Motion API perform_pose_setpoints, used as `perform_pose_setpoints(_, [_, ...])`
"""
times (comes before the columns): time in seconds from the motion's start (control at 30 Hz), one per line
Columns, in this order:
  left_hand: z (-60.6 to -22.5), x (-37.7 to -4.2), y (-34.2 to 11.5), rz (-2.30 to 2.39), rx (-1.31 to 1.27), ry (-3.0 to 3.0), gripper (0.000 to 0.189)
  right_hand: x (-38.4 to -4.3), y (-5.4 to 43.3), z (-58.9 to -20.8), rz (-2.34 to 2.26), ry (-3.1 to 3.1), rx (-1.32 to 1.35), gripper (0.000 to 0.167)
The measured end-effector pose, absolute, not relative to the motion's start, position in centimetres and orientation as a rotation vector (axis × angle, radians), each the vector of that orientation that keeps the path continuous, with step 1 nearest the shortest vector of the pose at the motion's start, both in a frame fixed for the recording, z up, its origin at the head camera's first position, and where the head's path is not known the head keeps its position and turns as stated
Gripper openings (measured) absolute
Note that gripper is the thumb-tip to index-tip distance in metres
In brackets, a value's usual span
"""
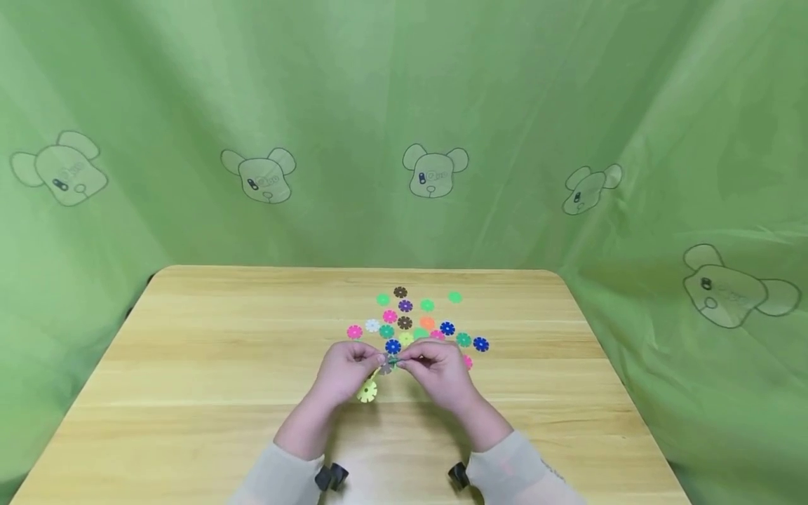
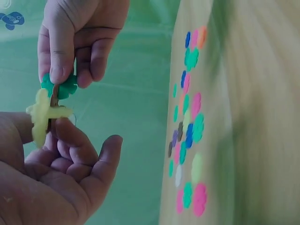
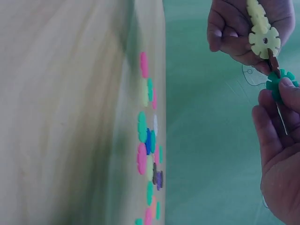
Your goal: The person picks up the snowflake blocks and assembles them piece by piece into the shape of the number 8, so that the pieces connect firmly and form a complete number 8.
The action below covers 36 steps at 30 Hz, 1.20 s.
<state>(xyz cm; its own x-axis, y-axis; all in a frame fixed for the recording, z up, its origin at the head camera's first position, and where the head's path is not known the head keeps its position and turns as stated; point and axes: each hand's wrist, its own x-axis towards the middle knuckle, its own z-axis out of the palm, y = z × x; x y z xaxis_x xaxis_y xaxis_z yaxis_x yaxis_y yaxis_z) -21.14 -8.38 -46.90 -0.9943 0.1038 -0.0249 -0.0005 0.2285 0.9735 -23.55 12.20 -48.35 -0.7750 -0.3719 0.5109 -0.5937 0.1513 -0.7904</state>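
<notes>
My left hand [image 1: 344,370] grips a small joined piece of notched plastic discs, with pale yellow discs [image 3: 265,41] set crosswise and a brown disc [image 2: 54,97] slotted beside them. In my right hand [image 1: 438,372], thumb and fingers pinch a green notched disc [image 3: 280,85]. The green disc touches the brown one's edge; whether their slots are fully engaged I cannot tell. Both hands meet just above the table, in front of the loose discs. One yellow disc [image 1: 367,391] hangs below the left hand in the head view. Fingers partly cover the brown disc.
Several loose notched discs lie spread beyond the hands, among them a blue disc [image 1: 481,344], a white disc [image 1: 372,325], a pink disc [image 1: 355,332] and an orange disc [image 1: 427,323]. They rest on a wooden table [image 1: 189,351]. Green cloth [image 1: 353,84] hangs behind and at the sides.
</notes>
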Motion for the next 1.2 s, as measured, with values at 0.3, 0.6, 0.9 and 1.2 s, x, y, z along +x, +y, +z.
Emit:
perform_pose_setpoints(0.3, [-46.8,-21.7,-9.2,1.998,0.034,2.338,0.011,-26.4,15.8,-48.7,1.398,-2.73,0.426,0.041])
perform_pose_setpoints(0.6, [-47.4,-21.7,-9.3,2.113,0.028,2.195,0.019,-28.0,17.9,-51.3,0.708,-3.174,0.166,0.021])
perform_pose_setpoints(0.9, [-47.7,-21.5,-9.1,2.092,0.111,2.306,0.021,-27.8,17.5,-51.6,0.53,-3.22,0.147,0.016])
perform_pose_setpoints(1.2, [-48.1,-21.1,-8.7,2.065,0.078,2.331,0.011,-27.7,17.2,-51.8,0.773,-3.151,0.205,0.031])
